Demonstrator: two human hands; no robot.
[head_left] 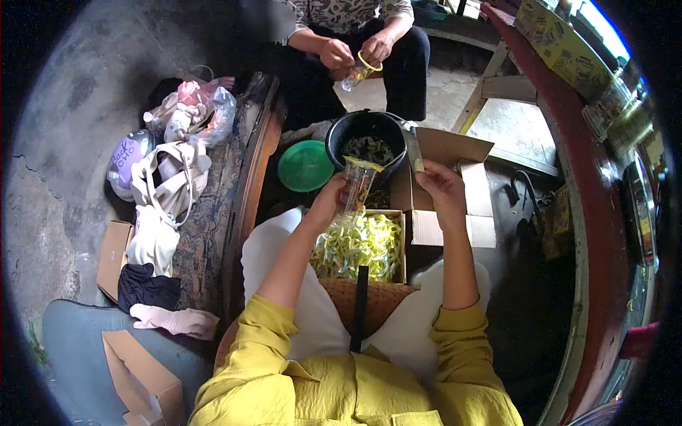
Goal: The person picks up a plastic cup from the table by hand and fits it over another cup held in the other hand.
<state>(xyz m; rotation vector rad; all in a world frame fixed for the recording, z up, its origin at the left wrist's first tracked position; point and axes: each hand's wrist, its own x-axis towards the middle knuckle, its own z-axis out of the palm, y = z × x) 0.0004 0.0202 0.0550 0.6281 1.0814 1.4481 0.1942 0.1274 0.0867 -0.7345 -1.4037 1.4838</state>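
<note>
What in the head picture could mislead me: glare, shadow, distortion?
Head view: strong fisheye bend, curving the red bench, with blackened corners; glare at upper right and on the floor; deep shadow right of the open carton; reflections on the clear cup confuse its outline.

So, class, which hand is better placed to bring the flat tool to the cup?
Probably the right hand: it holds the flat tool, raised near the cup, while the left hand is taken up gripping that cup.
</note>
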